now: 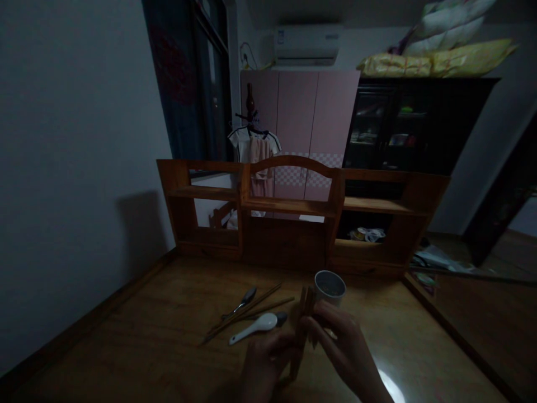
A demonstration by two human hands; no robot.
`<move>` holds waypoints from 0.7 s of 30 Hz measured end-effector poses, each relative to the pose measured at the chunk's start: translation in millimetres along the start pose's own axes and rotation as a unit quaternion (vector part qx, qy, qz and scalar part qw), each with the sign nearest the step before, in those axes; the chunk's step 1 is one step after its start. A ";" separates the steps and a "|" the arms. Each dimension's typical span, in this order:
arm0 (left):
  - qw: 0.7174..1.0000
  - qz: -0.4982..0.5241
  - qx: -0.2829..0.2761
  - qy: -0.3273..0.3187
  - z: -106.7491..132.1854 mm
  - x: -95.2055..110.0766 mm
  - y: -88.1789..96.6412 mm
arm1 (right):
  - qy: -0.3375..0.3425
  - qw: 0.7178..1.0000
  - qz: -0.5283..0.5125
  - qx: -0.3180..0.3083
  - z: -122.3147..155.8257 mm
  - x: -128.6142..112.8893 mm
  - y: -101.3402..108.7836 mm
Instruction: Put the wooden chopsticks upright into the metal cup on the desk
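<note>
Both my hands are together above the table, low in the middle of the head view. A small bundle of wooden chopsticks [296, 362] stands nearly upright between them. My left hand [268, 361] is closed around its lower part, and my right hand [342, 336] has its fingers closed on the upper part. Left of the hands lie several loose chopsticks [258, 308], crossing one another. Beside them are a metal spoon [242, 302] and a white soup spoon [258, 326]. A dark spoon bowl [281, 319] shows behind the white one. Just behind my right hand stands a metal cup [330, 284].
The wooden table [146, 336] meets a wall [84, 168] on the left. A low wooden shelf unit [289, 240] runs along its back edge. Raised edging [453, 330] borders the right side. Light is dim, with a bright reflection [391, 386] near my right forearm.
</note>
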State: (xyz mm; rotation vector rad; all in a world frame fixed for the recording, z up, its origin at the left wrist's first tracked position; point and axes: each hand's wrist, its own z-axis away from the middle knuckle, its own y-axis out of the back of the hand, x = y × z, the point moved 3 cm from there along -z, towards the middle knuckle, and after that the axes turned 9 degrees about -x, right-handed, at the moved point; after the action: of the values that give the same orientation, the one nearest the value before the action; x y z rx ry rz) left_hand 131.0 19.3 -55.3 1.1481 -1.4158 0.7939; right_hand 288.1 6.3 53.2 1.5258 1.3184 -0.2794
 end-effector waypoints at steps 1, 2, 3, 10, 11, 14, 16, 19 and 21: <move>1.000 -0.013 -0.007 0.001 -1.1 -1.3 0.4 | 0.002 1.000 0.002 -0.001 -0.4 -0.5 0.3; 1.000 -0.024 -0.012 0.005 -2.1 -1.9 0.9 | 0.004 1.000 0.004 -0.002 -0.6 -1.2 0.6; 0.999 -0.032 -0.019 0.013 -3.2 -1.9 1.5 | 0.006 1.000 0.004 -0.005 -0.9 -2.1 0.8; 0.996 -0.025 -0.063 0.063 -6.4 5.2 8.5 | 0.014 1.000 -0.007 -0.024 -3.8 -10.8 -0.1; 0.995 -0.034 -0.062 0.068 -5.9 5.7 9.5 | 0.015 1.000 -0.007 -0.026 -4.5 -11.6 -0.2; 0.994 -0.063 -0.053 0.070 -4.4 7.0 10.2 | 0.010 0.999 -0.006 -0.030 -6.6 -12.0 0.4; 0.994 -0.080 -0.048 0.056 -4.1 7.7 9.1 | 0.004 1.000 -0.003 -0.027 -7.6 -11.1 1.4; 0.992 -0.110 -0.039 0.048 -5.5 5.1 7.2 | -0.001 1.000 -0.001 -0.023 -7.7 -9.2 2.1; 0.991 -0.120 -0.034 0.053 -6.5 1.8 5.9 | -0.006 1.000 0.001 -0.025 -7.0 -8.4 1.8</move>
State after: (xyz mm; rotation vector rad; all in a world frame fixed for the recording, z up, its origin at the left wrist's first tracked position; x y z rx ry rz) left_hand 127.6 26.8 -51.6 1.1798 -1.1824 0.6217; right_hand 283.6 7.3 63.2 1.4814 1.3049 -0.2512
